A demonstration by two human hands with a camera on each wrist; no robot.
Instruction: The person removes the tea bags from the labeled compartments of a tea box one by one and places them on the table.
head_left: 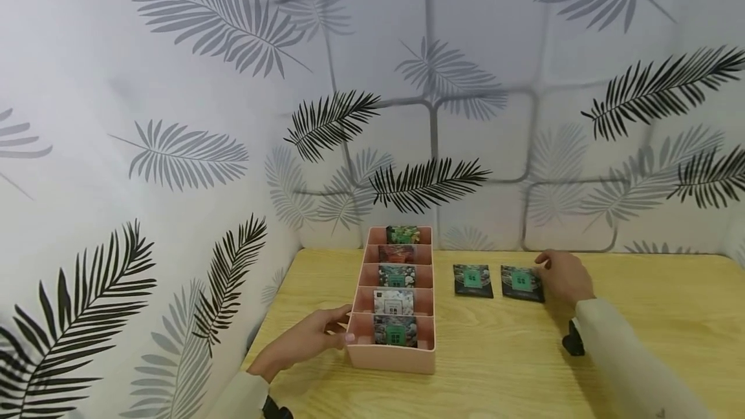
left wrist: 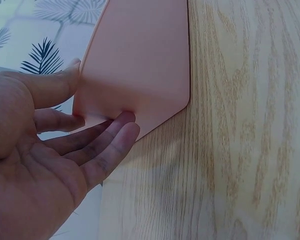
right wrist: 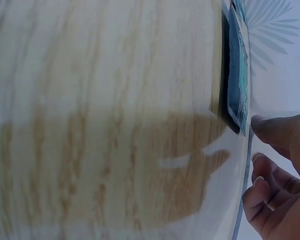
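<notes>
Presently I see the left hand (head_left: 305, 340) grasping the pink box (head_left: 392, 359) by its near left corner on the table (head_left: 483, 367), while the right hand (head_left: 566, 277), fingers loosely bent around nothing, is at the rightmost of two dark packets (head_left: 522, 284) lying beside the box, whether touching I cannot tell.

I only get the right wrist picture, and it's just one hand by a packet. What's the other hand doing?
Observer: The left hand holds a pink box by its near left corner.
Child: Ooh, a box! Is there anything inside?
Observer: Yes, each of its five compartments has a packet showing.
Child: Do they all look the same?
Observer: No, the second compartment from the near end has a white packet.
</notes>
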